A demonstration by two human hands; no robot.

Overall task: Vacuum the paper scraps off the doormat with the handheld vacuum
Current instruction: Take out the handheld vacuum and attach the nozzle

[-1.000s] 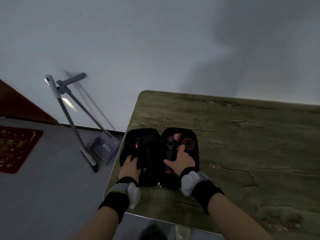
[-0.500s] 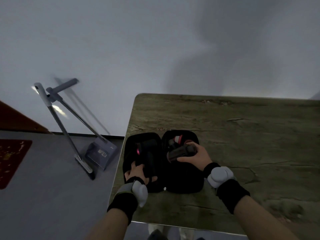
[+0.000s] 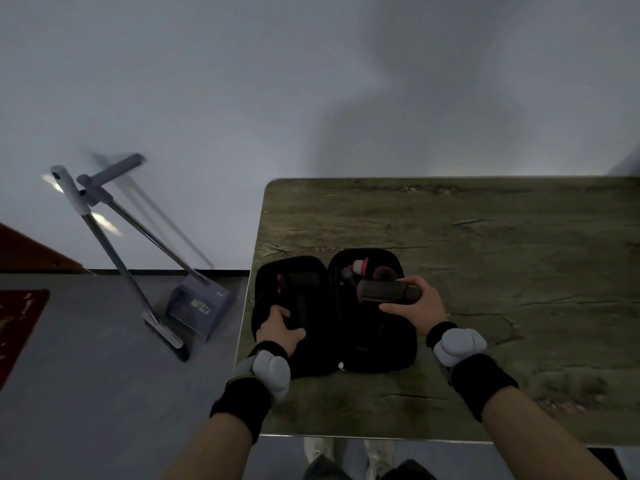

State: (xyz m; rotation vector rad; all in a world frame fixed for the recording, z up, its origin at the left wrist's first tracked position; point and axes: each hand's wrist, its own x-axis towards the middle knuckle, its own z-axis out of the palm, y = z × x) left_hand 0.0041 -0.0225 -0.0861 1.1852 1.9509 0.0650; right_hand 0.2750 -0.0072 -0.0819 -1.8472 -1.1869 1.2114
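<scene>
A dim room with a pale grey wall (image 3: 242, 81) and a grey floor (image 3: 86, 393) holds a table (image 3: 502, 237) with a weathered, wood-grain top, its left edge and rounded far-left corner in view. On the table, near its left edge, lies an open black zip case (image 3: 346, 341) — two halves spread flat side by side. The right hand (image 3: 419, 306) grips the handheld vacuum (image 3: 388, 291), a dark cylinder held crosswise over the upper part of the right half of the case; the fingers curl over its top and the thumb points left beneath it. Behind the vacuum, in the far end of that half, sit small pink-and-white and dark round accessories (image 3: 367, 266), too dim to name. The left hand (image 3: 278, 329) rests on the lower part of the left half of the case, fingers bent over its dark contents, thumb pointing right; whether it truly clasps anything I cannot tell. A pink accent (image 3: 278, 284) shows in that half. Both wrists wear black bands with pale grey pods.

On the floor left of the table, a broom (image 3: 114, 251) and a long-handled dustpan (image 3: 199, 304) lean against the wall. At the far left edge lies the red doormat (image 3: 17, 327) — well apart from the table, with pale marks on it.
</scene>
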